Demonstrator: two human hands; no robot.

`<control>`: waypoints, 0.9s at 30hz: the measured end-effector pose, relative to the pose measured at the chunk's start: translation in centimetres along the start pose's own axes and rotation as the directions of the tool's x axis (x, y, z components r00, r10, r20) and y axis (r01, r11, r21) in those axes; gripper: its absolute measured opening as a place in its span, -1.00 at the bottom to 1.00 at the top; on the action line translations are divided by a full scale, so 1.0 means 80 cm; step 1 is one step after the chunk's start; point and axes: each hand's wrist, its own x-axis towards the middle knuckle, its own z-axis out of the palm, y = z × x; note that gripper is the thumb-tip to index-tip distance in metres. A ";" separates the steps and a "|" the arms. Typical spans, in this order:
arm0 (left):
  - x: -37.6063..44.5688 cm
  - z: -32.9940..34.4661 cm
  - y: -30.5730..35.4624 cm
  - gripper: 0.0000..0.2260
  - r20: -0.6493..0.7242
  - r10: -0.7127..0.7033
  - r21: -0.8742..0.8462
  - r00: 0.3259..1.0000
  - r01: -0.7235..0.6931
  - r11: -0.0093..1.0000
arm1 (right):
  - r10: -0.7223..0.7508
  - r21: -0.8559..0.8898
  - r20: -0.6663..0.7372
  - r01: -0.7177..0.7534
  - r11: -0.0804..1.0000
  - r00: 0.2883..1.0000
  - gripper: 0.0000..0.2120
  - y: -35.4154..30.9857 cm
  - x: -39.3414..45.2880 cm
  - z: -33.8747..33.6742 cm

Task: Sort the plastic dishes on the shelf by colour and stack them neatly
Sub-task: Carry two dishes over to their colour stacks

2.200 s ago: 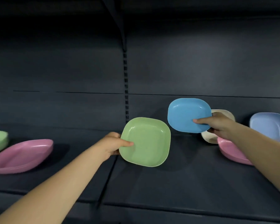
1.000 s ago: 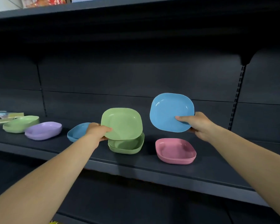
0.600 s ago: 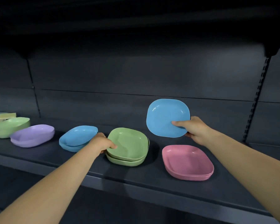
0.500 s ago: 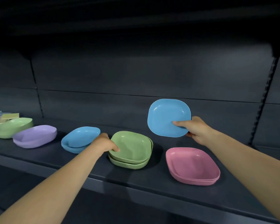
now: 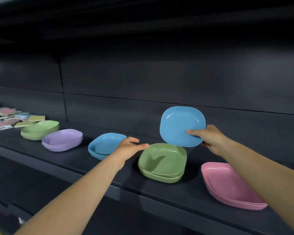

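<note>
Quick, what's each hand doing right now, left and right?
Left hand: open, fingers straight, holding nothing, beside the green stack.
Right hand: pinching the blue dish, held tilted above the shelf.

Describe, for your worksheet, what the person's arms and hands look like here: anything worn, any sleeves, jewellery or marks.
Both forearms are bare up to the frame's edge: no sleeves show. The left hand and the right hand wear no gloves, and no rings, watch or bracelets are visible. No markings show on either arm.
</note>
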 end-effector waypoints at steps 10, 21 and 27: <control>0.021 -0.101 0.012 -0.78 0.016 0.100 -0.183 0.995 -0.095 0.979 | -0.064 -0.070 0.067 0.068 0.995 0.996 -0.60 -0.033 -0.025 0.182; 0.105 -0.212 -0.061 -0.91 0.057 0.071 -0.151 0.996 -0.062 0.987 | -0.134 -0.240 -0.315 0.058 0.969 0.940 -0.62 0.004 -0.008 0.375; 0.146 -0.171 -0.101 -0.67 0.047 0.168 0.056 0.985 -0.171 0.984 | 0.020 -0.065 -0.323 -0.044 0.997 0.946 -0.30 0.049 -0.005 0.386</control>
